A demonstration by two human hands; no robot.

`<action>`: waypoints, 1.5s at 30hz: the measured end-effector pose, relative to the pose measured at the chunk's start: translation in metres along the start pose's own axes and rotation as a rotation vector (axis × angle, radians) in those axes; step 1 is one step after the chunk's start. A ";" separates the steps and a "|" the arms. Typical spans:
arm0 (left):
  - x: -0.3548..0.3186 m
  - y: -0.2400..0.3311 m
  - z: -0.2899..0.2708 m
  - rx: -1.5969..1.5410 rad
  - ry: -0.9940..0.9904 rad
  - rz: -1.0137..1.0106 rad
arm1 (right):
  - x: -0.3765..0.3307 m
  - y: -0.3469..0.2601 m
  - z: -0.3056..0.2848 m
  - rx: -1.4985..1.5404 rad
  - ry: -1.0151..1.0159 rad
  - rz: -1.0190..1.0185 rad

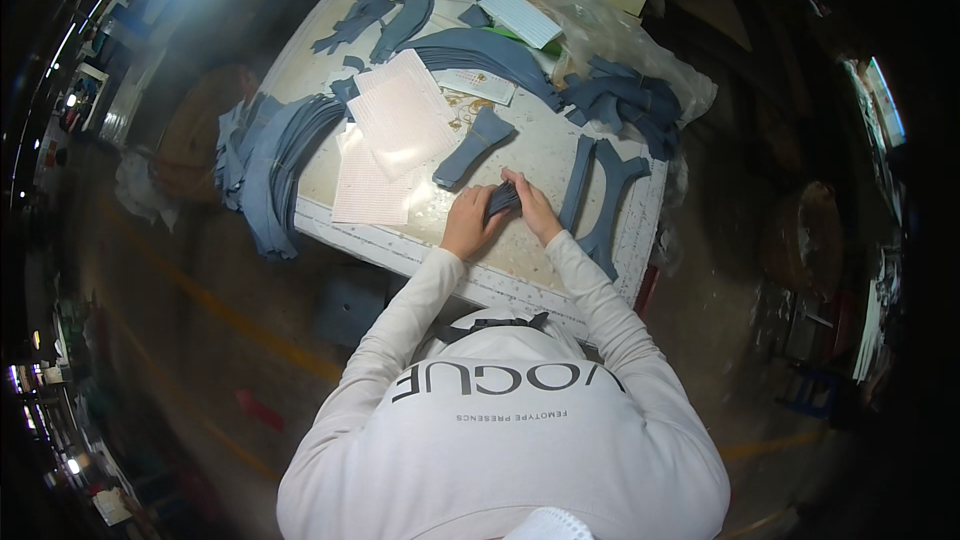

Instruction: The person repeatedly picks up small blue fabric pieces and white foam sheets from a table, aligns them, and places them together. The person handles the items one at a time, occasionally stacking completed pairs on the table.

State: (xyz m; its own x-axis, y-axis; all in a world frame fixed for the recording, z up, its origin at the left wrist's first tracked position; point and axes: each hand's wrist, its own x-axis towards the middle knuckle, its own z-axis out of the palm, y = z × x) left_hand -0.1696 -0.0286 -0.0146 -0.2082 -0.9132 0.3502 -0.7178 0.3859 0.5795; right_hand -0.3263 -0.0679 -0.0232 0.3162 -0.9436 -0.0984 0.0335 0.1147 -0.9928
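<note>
Near the front of the table, my left hand (469,221) and my right hand (535,208) close from both sides on a small bundle of dark blue cut fabric pieces (502,201). Their stacked edges face up between my fingers. Just beyond my hands lies a blue fabric stack (473,147), narrow in the middle and wider at its ends. To the right of my right hand rest a long narrow blue strip (577,180) and a fork-ended blue fabric piece (607,200).
The white-topped table (375,250) carries pale printed sheets (400,115) left of centre. Curved blue fabric stacks (285,155) hang over its left edge. Further blue pieces (630,100), clear plastic wrap (675,70) and a white card (520,16) lie at the far right.
</note>
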 end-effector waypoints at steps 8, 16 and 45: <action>-0.019 0.002 -0.014 0.115 -0.001 -0.018 | 0.102 -0.042 -0.011 -0.711 0.205 -0.416; -0.020 0.000 -0.012 0.037 0.000 -0.086 | 0.168 -0.051 0.053 -1.494 0.157 0.053; -0.025 0.020 -0.014 -1.803 -0.030 -0.780 | -0.038 -0.067 0.001 0.187 0.124 -0.077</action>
State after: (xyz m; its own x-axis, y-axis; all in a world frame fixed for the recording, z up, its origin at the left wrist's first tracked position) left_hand -0.1692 0.0037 -0.0019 -0.2577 -0.9155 -0.3088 0.7523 -0.3907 0.5305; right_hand -0.3393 -0.0390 0.0473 0.1873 -0.9814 -0.0421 0.2317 0.0858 -0.9690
